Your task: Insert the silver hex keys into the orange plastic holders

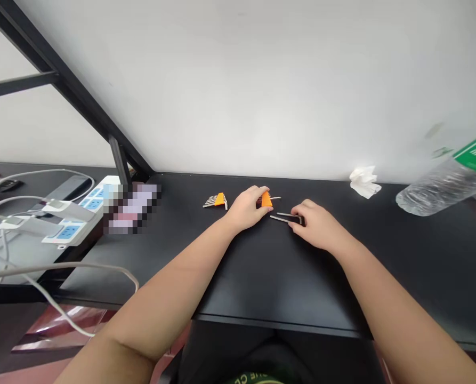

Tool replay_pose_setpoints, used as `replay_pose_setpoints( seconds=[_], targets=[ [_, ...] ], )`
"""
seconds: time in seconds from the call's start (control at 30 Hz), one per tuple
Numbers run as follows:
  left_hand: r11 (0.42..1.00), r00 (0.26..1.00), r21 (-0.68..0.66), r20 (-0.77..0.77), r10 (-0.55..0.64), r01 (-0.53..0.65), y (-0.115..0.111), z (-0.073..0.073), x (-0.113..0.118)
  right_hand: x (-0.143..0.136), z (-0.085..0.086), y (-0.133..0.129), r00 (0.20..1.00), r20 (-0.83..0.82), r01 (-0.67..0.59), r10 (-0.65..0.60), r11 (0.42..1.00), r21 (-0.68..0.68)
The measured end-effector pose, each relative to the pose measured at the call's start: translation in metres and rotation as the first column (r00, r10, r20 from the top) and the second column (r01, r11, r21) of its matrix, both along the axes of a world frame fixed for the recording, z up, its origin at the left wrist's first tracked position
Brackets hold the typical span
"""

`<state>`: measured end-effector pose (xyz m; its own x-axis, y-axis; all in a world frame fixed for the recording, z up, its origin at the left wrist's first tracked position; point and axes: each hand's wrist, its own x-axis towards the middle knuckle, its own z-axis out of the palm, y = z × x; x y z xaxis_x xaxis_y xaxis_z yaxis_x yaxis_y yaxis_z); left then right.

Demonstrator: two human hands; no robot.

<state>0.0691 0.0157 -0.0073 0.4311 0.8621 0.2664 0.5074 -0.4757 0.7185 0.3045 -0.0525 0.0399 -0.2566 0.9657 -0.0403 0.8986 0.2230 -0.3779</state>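
Note:
My left hand (245, 209) grips an orange hex key holder (266, 199) between thumb and fingers; one thin metal key sticks out of its right side. Just to the right, my right hand (315, 223) is closed on L-shaped hex keys (284, 217). Two of their long arms point left toward the holder, apart from it. A second orange holder (220, 199), filled with several silver hex keys, lies on the black table to the left of my left hand.
At the left are a white power strip (75, 218) with plugged-in chargers and loose cables, beside a black metal frame (120, 162). Crumpled tissue (364, 181) lies by the wall at the back right. A large plastic bottle (441, 184) is farther right on the black table (238, 272).

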Motion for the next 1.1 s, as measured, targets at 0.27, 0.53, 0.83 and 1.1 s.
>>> replay_pose_setpoints(
  seconds=[0.27,0.53,0.83,1.1],
  targets=[
    [0.997,0.997,-0.019,0.000,-0.075,0.075,-0.002,0.002,-0.001,-0.007,-0.009,-0.001,0.991,-0.098,-0.091,0.096,0.994,0.055],
    [0.983,0.983,-0.014,-0.007,-0.185,0.185,-0.008,0.009,0.004,-0.010,-0.014,0.014,0.951,-0.296,-0.029,0.093,0.977,0.214],
    [0.999,0.999,-0.045,0.033,-0.003,0.005,0.006,0.001,-0.007,0.011,-0.011,0.020,0.984,-0.159,0.089,-0.075,0.993,0.084],
    [0.992,0.998,-0.120,0.048,-0.034,0.040,0.001,0.002,-0.002,-0.009,-0.010,0.002,0.985,-0.117,-0.124,0.124,0.992,0.014]
  ],
)
